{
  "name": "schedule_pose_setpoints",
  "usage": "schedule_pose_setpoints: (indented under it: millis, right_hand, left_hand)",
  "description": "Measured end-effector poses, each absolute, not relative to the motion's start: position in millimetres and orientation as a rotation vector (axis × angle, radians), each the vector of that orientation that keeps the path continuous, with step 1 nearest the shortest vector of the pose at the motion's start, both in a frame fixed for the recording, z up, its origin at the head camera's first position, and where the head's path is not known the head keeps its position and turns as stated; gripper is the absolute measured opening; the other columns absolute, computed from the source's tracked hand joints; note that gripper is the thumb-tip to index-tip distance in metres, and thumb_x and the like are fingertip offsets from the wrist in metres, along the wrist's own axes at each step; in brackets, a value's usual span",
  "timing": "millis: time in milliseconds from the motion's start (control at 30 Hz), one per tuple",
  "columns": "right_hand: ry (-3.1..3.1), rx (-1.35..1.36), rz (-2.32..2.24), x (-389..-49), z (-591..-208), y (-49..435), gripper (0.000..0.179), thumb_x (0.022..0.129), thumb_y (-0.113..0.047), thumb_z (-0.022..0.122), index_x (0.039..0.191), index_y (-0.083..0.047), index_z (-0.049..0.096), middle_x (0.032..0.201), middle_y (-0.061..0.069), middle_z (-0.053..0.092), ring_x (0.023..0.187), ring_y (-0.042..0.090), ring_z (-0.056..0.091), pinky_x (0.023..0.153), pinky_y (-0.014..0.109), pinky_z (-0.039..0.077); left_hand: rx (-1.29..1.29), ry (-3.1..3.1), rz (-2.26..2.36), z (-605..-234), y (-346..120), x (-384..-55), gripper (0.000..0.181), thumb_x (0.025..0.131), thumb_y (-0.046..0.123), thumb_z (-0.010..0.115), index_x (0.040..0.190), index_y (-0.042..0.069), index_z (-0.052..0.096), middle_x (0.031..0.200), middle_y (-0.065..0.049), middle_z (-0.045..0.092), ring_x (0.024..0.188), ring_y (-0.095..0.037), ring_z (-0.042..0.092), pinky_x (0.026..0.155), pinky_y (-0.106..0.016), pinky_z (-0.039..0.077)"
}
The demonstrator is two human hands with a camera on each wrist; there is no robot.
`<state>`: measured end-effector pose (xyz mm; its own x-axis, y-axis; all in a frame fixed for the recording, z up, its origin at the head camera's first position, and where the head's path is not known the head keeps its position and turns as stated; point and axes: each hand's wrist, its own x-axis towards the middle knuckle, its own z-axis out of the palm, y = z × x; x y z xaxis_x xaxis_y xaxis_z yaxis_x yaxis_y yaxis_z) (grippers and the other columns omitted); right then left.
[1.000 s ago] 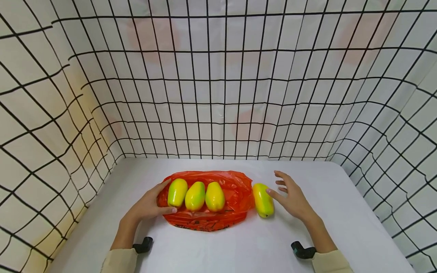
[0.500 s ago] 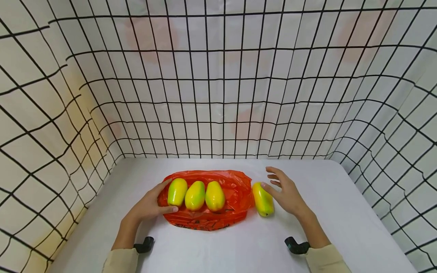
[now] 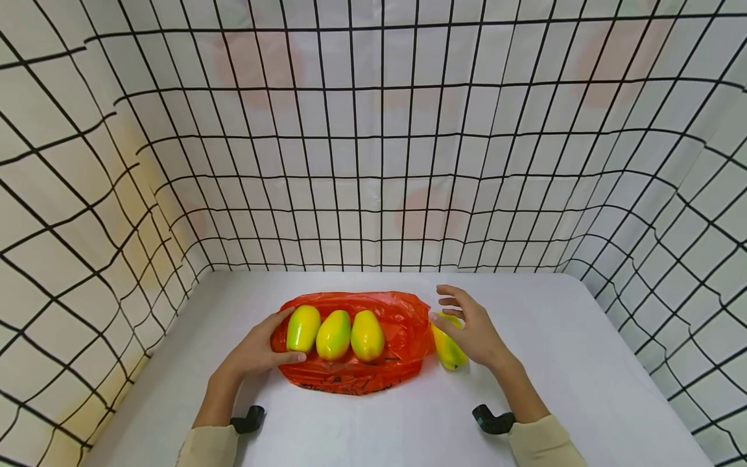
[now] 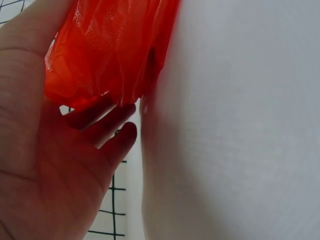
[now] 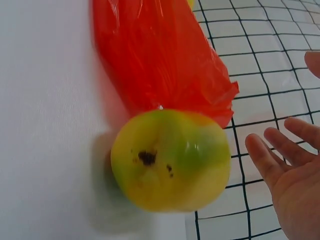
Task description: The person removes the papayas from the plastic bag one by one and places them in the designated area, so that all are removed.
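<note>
Three glossy yellow-green fruits, mango-shaped, lie in a row on a crumpled red plastic bag: a left one, a middle one and a right one. My left hand holds the bag's left end, thumb in front and fingers behind; the left wrist view shows red plastic between them. A fourth such fruit lies just right of the bag. Over it, my right hand is spread, partly covering it from above. In the right wrist view the fingers stand apart from this fruit.
Everything lies on a white table. Behind it and at both sides rises a white wall with a black grid. Each wrist carries a small black camera, one left and one right.
My right hand has moved left, from beside the fourth fruit to over it. The left hand, the bag and the fruits have stayed in place.
</note>
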<state>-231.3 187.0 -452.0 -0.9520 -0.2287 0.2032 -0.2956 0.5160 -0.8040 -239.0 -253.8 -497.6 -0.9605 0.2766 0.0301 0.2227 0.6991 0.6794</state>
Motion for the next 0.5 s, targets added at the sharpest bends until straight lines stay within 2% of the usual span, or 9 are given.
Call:
schedule_pose_setpoints:
  millis: [233,500]
  right_hand:
    - [-2.669,0.515,1.483,-232.9,-451.9,170.5,0.058,0.092,-0.043,0.065,0.143,-0.029,0.041,0.142,-0.004,0.048,0.125,0.027,0.055,0.099,0.047,0.051]
    - [-2.698,0.559,1.485,-235.9,-454.6,147.7,0.065,0.09,-0.049,0.064,0.144,-0.024,0.04,0.141,0.006,0.051,0.123,0.028,0.055,0.1,0.05,0.05]
  left_hand:
    - [0.428,2.839,1.121,-498.4,-254.5,-239.0,0.102,0.064,0.056,0.084,0.15,0.029,0.033,0.146,0.004,0.045,0.13,-0.024,0.045,0.1,-0.053,0.049]
    - [0.39,2.824,1.107,-503.0,-255.9,-241.4,0.106,0.062,0.06,0.083,0.15,0.033,0.032,0.147,0.004,0.044,0.133,-0.026,0.044,0.098,-0.053,0.05]
